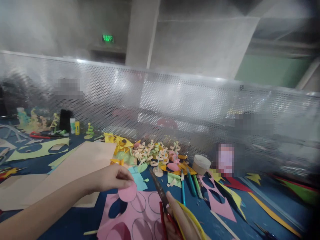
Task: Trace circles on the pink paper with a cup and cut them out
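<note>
My left hand (pixel 112 178) pinches a small pink paper circle (pixel 127 193) between thumb and fingers. Under it lies a pink paper sheet (pixel 129 216) with drawn circle outlines and a round cut-out hole showing the blue table. At the lower middle, my right hand (pixel 183 221) grips a pair of scissors (pixel 159 186), dark blades pointing up and away and red handles partly covered by the fingers. A yellow band (pixel 196 220) runs along that hand; what it belongs to is unclear. The blades are clear of the paper circle.
Large pale sheets (pixel 82 163) lie left. Behind are curled paper pieces (pixel 152 151), a tape roll (pixel 202 164) and a perforated metal partition (pixel 112 96). Pens (pixel 191 184) and a pink paper scrap with holes (pixel 218 205) lie right. Several scraps cover the blue table (pixel 63 224).
</note>
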### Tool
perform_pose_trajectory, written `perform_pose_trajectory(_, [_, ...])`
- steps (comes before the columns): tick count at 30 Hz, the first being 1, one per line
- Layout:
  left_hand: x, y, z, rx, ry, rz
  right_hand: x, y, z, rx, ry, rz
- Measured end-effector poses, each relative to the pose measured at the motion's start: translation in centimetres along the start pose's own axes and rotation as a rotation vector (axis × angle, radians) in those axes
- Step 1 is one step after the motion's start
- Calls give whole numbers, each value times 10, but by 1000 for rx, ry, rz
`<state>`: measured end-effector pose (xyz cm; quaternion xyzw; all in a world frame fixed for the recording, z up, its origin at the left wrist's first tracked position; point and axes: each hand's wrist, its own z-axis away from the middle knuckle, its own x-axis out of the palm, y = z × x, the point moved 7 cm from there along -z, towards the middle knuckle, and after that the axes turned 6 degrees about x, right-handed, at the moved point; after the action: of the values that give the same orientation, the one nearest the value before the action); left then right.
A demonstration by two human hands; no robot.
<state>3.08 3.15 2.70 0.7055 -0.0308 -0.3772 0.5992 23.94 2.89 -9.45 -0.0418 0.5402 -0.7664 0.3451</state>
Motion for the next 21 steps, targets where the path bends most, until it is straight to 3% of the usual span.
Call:
perform_pose_trajectory(5, [12,-8,-7,-59,98,101,20,-7,-11,81,-147,-200])
perform_pose_trajectory(10, [41,5,-18,2,27,177,25,-25,9,111,-86,-394])
perform_pose_trajectory(13, [47,28,-34,75,76,169,28,-29,15,221,-98,-455])
perform_pose_trajectory(17, [53,79,-64,247,212,148,22,-25,6,198,-56,-473])
perform_pose_trajectory(19, [72,103,-84,301,159,24,21,-18,-2,140,-100,-458])
perform_pose_trajectory(21, [104,117,-106,317,-15,-121,20,-14,-9,50,-129,-446])
